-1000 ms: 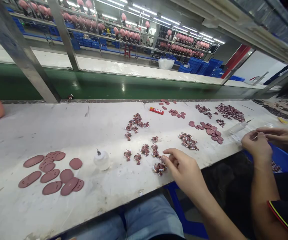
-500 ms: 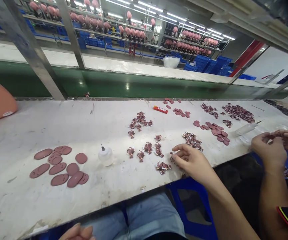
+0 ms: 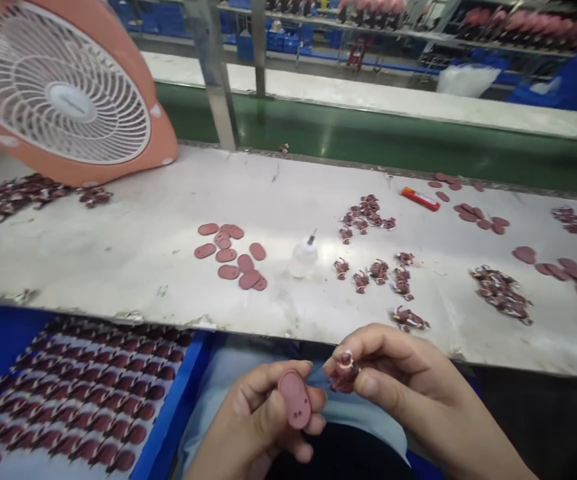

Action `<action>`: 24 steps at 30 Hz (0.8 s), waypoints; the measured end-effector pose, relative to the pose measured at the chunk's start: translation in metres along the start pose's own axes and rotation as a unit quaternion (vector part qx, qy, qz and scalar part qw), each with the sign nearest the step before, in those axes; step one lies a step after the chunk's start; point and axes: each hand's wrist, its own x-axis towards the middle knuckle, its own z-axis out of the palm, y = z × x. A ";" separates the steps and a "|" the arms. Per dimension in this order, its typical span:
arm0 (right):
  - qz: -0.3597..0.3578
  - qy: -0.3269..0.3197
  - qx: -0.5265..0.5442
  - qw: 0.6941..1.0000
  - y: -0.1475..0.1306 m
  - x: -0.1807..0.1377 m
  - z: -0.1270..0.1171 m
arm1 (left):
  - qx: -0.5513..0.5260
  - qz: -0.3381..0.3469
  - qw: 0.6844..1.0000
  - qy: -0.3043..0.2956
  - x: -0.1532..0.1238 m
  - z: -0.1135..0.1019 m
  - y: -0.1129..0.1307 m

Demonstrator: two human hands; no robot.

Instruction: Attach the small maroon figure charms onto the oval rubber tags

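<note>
Over my lap, my left hand (image 3: 268, 413) pinches a dark pink oval disc (image 3: 295, 399) with small holes, its flat face turned up. Close beside it, my right hand (image 3: 393, 380) grips a small brown figurine (image 3: 343, 373) with a pale band between thumb and fingers. Disc and figurine are near each other but look apart. On the table beyond lie several loose oval discs (image 3: 228, 272) and a small clear bottle (image 3: 304, 257) with a dark needle tip. Several similar figurines (image 3: 379, 271) stand in loose groups right of the bottle.
An orange fan (image 3: 161, 133) stands at the left back of the white table (image 3: 133, 247). A blue crate (image 3: 168, 407) with rows of assembled pieces is at lower left. A red tube (image 3: 421, 199) lies at the back, with more discs and figurines to the right.
The view has swung left, bringing the fan and the blue crate into sight. My right hand has left the table with a figurine, and my left hand has come up holding a disc.
</note>
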 end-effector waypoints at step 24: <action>-0.192 -0.067 -0.386 0.900 -0.016 0.009 0.025 | -0.019 0.003 0.996 -0.087 0.006 -0.032 -0.012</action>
